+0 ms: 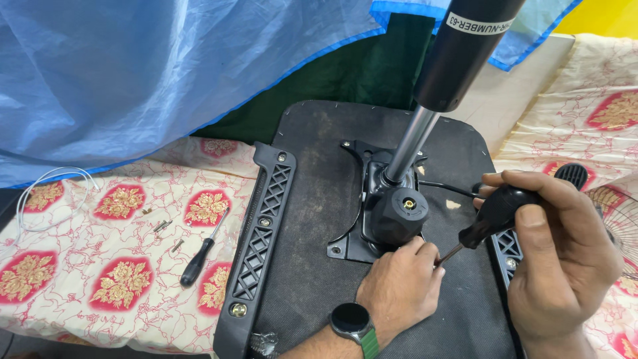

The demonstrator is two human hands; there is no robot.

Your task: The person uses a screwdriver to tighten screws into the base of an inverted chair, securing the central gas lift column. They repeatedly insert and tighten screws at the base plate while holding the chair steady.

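An upturned black chair seat [312, 219] lies in front of me, with a black metal mechanism plate [372, 199] bolted to it and a gas cylinder [432, 86] rising from the plate. My right hand [565, 259] grips the black handle of a screwdriver [495, 216], whose shaft points down and left toward the plate's near edge. My left hand [399, 286], with a watch on the wrist, rests its fingers at that near edge, next to the screwdriver tip. A round black knob [399, 213] sticks out of the mechanism just above my left hand.
A black armrest [259, 233] with a lattice pattern is fixed along the seat's left side. On the flowered cloth [100, 266] to the left lie a second screwdriver [203, 249], several loose screws [163, 227] and a white wire [50, 193]. Blue sheeting [133, 73] hangs behind.
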